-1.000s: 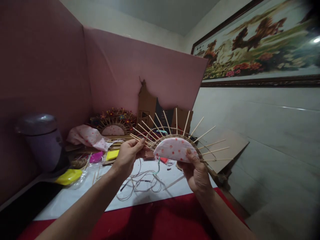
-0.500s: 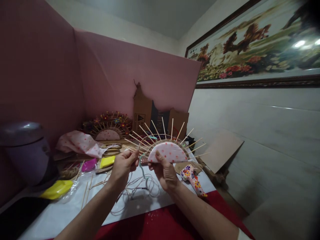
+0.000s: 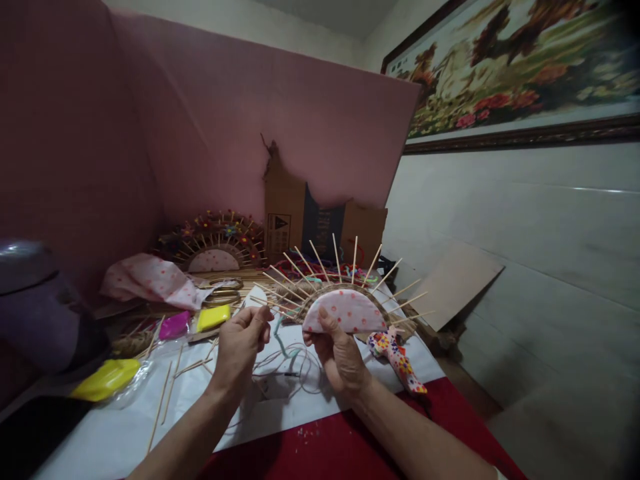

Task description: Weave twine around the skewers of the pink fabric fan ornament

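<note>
My right hand [image 3: 345, 353] grips a half-round stick frame [image 3: 350, 311] by its straight lower edge, thumb on the front. Its face is white fabric with red dots, and thin wooden sticks fan out from the curved rim, where brown cord is woven between them. Left of the frame, my left hand [image 3: 250, 333] is closed in a pinch beside the outermost sticks. What its fingertips hold, if anything, is too small to make out. Below and between the hands, loose cord [image 3: 300, 377] lies in loops on the white sheet, with a pale green strand [image 3: 281, 340] above it.
A finished-looking decorated half-round piece [image 3: 215, 260] stands at the back left. Nearby are dotted cloth [image 3: 150, 280], scissors [image 3: 223, 293], yellow packets [image 3: 107, 379] and loose sticks [image 3: 160, 407]. On the right lies a flowered fabric object [image 3: 400, 357]. Cardboard [image 3: 285, 220] stands behind.
My left hand has drawn a little away from the frame, leaving a wider gap. The right hand still holds the frame. The whole view has shifted slightly.
</note>
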The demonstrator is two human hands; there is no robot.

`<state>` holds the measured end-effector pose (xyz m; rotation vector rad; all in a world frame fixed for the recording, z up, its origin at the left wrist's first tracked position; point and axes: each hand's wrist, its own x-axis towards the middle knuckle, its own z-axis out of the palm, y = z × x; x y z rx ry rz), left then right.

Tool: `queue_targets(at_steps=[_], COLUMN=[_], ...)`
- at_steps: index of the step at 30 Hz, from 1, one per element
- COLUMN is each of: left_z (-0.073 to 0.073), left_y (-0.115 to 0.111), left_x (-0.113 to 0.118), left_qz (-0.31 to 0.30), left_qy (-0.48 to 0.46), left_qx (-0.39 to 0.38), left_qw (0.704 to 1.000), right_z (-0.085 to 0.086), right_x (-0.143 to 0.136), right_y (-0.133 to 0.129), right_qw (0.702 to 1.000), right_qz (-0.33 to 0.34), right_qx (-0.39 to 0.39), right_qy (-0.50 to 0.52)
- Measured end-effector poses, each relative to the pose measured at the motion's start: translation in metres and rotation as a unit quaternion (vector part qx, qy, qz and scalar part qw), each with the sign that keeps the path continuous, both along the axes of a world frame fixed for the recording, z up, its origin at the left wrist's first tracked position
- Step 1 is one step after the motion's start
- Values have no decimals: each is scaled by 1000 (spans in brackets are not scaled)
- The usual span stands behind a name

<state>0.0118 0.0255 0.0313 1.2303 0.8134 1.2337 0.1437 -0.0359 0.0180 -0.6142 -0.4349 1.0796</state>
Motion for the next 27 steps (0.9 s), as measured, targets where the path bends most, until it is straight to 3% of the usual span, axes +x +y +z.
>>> queue_targets(at_steps=[6,17,27], left_z=[3,7,-4], left_y=[1,-4,5], left_x=[-1,-2,-2], left_qz=[20,-8,-7], left_qy=[18,46,75], left_qx=[14,15,54], left_qw=[1000,999,996], right_z=[2,0,0], right_x=[0,1,-1], right_y=[1,1,0], right_qw=[1000,1000,998], right_qz=[2,19,56], right_qx=[6,2,-4], right_qy=[2,15,-3])
